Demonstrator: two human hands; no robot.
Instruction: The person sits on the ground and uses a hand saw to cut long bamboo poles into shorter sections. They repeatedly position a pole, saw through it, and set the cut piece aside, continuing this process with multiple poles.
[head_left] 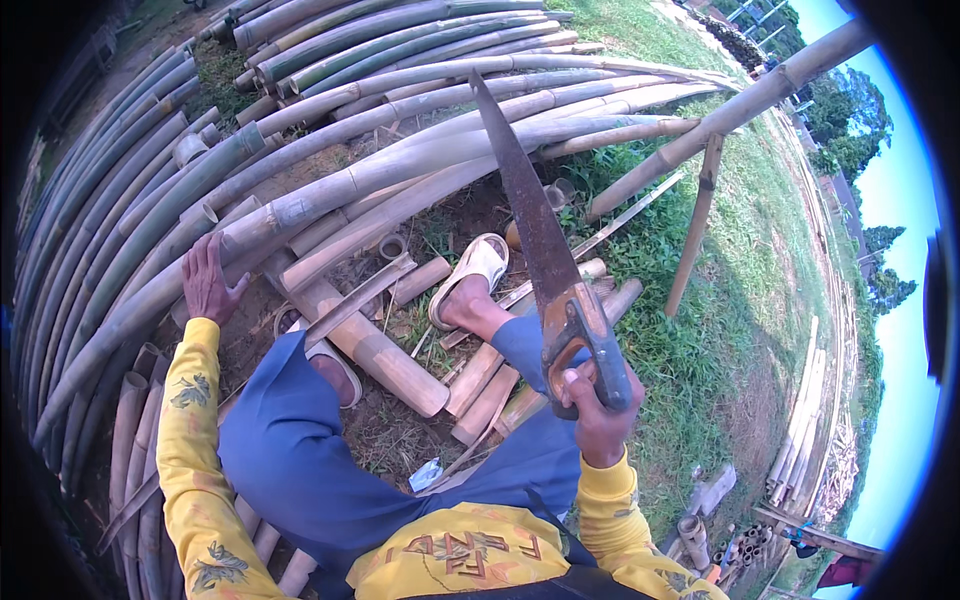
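Note:
My right hand (601,408) is wrapped round the handle of a hand saw (530,200). The saw's dark, rusty blade points up and away, and its grip is wood with a dark edge. Nothing touches the teeth that I can see; whether the blade rests on the poles behind it I cannot tell. My left hand (211,277) lies with fingers spread on the side of a long bamboo pole (325,192). That pole curves across from the lower left to the upper right.
Stacked bamboo poles (400,40) fill the far side and left. Short bamboo pieces (385,355) lie round my sandalled feet (475,275). A slanted pole (740,110) on a thin post (697,225) stands at right, over grass. More poles (803,430) lie at far right.

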